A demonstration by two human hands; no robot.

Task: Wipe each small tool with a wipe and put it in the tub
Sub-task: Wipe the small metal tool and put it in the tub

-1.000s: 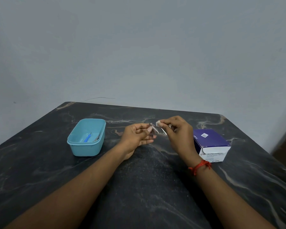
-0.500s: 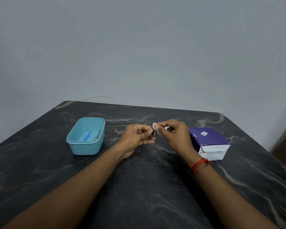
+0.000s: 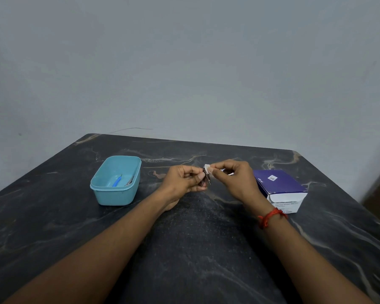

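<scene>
We find print only on the purple box [image 3: 279, 183]. Its top carries a small white sticker [image 3: 272, 177] with a dark, code-like pattern and a tiny white mark near the left edge, neither of which we can read. The lines of dark lettering on its white front [image 3: 285, 204] are too blurred for us to make out.

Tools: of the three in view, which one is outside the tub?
The dark tool pinched by the left hand, against the wipe in the right hand. The blue-handled tool and silver tool lie in the tub.
</scene>
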